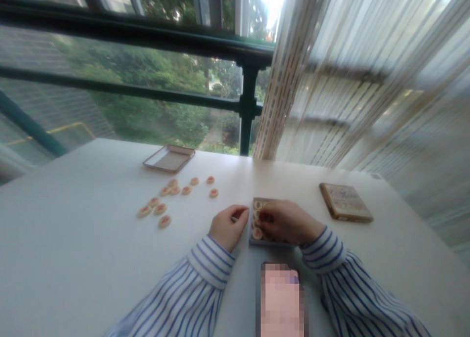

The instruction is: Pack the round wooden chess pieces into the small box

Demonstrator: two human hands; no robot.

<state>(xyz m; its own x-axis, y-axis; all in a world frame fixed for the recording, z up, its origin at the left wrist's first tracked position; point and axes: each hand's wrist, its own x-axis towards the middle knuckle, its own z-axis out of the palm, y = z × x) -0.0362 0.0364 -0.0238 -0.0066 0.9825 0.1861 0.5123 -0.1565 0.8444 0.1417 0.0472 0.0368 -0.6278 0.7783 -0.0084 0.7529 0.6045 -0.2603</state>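
Note:
My right hand is over a shallow box, its fingers closed down at the box's left part; what they pinch, if anything, is hidden. Round pieces with markings lie along the box's left side, among them a red-marked piece. Just left of the box is my left hand, thumb and forefinger brought together, and nothing can be made out between them. Farther left, several loose round pieces with red marks lie on the white table, one of them nearest to me.
An open, shallow tray or lid lies at the table's back left. A closed flat box lies on the right. Behind the white table are a green railing and a striped curtain.

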